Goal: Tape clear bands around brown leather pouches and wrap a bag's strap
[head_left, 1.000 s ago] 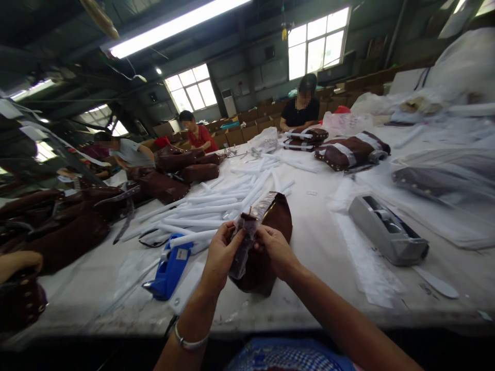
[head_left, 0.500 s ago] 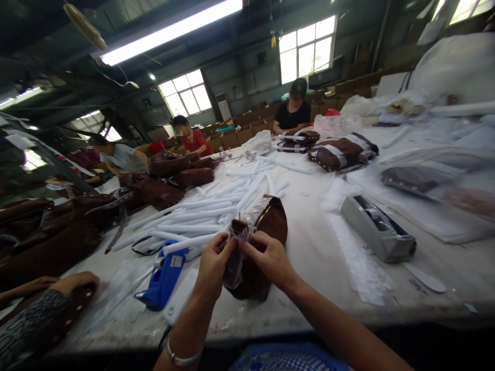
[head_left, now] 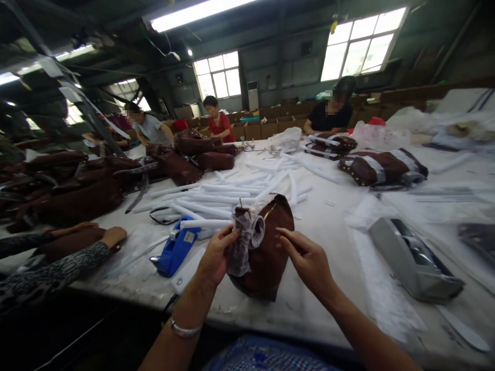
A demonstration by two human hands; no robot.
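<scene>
A dark brown leather bag [head_left: 273, 257] stands on the white table in front of me, with a gold-coloured zip along its top. Thin clear plastic wrap [head_left: 240, 257] is bunched around a strap end on its left side, where a thin metal prong sticks up. My left hand [head_left: 216, 257] pinches this wrap between thumb and fingers. At the bag's right side is my right hand [head_left: 309, 257], its thumb and fingertips closed together. Whatever may be between those fingertips is too small to make out.
White foam tubes [head_left: 216, 198] lie behind the bag. A blue tape dispenser [head_left: 176, 250] is left, a grey tape dispenser [head_left: 413, 260] right. Wrapped brown bags [head_left: 382, 167] sit further back. A co-worker's patterned sleeves [head_left: 73, 263] reach in from the left; other people work beyond.
My right hand has left the plastic wrap and moved right, beside the bag. My left hand stays on the wrap, which now bulges in a loose roll. The view has turned left.
</scene>
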